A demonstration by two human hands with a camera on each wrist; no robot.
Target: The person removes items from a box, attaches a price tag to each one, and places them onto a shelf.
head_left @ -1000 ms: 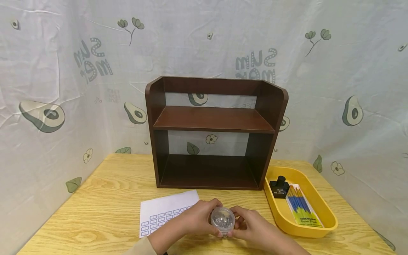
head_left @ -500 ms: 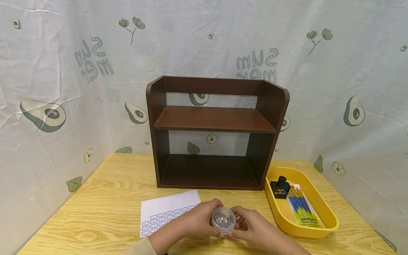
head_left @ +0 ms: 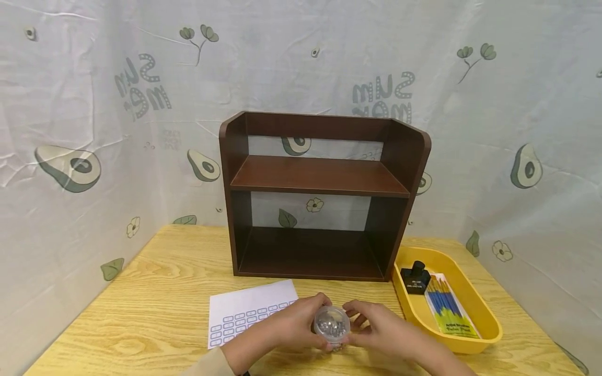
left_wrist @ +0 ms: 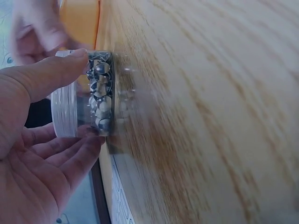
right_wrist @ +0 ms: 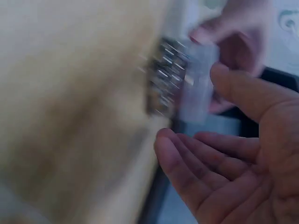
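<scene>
A small clear jar (head_left: 332,325) with a ribbed lid stands on the wooden table. Shiny silver balls (left_wrist: 101,95) fill its lower part in the left wrist view. My left hand (head_left: 301,322) grips the jar from the left, thumb on one side and fingers on the other. On the right, my right hand (head_left: 376,329) has its fingers (right_wrist: 182,163) spread away from the jar. Its thumb lies close to the lid; whether it touches cannot be told. Motion blurs the jar in the right wrist view.
A white sheet (head_left: 244,303) printed with blue label boxes lies partly under my left forearm. Behind stands a dark brown two-tier shelf (head_left: 320,192). At right, a yellow tray (head_left: 489,334) holds a black bottle (head_left: 415,279) and a pack of artist brushes (head_left: 450,308).
My right hand has loosened from the jar and drawn slightly right, its fingers now apart from it. The left hand keeps its grip. The whole head view has shifted slightly.
</scene>
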